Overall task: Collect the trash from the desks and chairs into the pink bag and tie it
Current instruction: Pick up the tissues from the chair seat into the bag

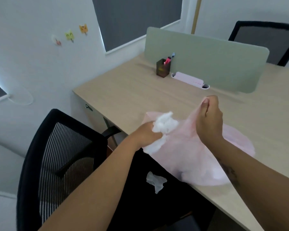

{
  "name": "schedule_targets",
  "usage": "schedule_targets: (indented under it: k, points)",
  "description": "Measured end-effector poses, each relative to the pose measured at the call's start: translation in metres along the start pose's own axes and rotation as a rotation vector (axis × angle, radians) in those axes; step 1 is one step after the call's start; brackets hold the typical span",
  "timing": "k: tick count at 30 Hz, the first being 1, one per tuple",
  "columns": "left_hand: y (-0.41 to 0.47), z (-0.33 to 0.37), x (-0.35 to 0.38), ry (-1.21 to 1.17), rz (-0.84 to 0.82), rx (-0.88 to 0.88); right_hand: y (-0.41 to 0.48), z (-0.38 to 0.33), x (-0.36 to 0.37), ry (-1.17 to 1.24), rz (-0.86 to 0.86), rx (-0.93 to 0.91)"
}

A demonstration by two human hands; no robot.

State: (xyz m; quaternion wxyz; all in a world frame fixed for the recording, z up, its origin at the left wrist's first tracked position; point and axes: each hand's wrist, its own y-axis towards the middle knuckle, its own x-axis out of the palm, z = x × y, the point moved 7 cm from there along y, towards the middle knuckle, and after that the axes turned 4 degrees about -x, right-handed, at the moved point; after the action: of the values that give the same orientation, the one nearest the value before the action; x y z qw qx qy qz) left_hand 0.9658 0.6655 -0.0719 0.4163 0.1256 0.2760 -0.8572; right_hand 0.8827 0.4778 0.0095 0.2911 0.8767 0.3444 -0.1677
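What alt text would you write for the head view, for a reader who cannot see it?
A person's left hand holds a wad of white tissue at the mouth of a pink bag on a desk, while the right hand holds the bag's edge up. Another tissue lies on the black chair.

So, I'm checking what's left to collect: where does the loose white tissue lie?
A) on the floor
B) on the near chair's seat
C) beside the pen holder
B: the loose tissue lies on the near chair's seat, just off the desk edge.
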Motion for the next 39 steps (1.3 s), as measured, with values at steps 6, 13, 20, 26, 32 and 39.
schedule_targets:
  k: [6, 13, 20, 26, 32, 39]
  points:
    - [0.023, 0.006, 0.019, 0.137, -0.039, 0.107, 0.001, 0.0, -0.018, 0.077, 0.06, 0.075]
    - [0.043, 0.021, 0.029, 0.075, 0.026, 0.18, -0.002, 0.009, -0.022, 0.096, 0.099, 0.114]
    - [0.049, 0.005, 0.044, 0.308, -0.276, 0.012, 0.013, 0.018, -0.021, 0.074, 0.093, 0.139]
    - [0.046, -0.023, -0.03, 0.061, 0.018, 0.03, -0.005, 0.047, 0.011, -0.055, -0.06, 0.12]
    - [0.011, -0.131, -0.059, -0.071, 0.729, -0.142, -0.023, 0.077, 0.05, -0.379, -0.204, -0.004]
    - [0.03, -0.3, 0.074, 0.272, 0.126, -0.611, -0.032, 0.109, 0.084, -0.455, -0.307, -0.09]
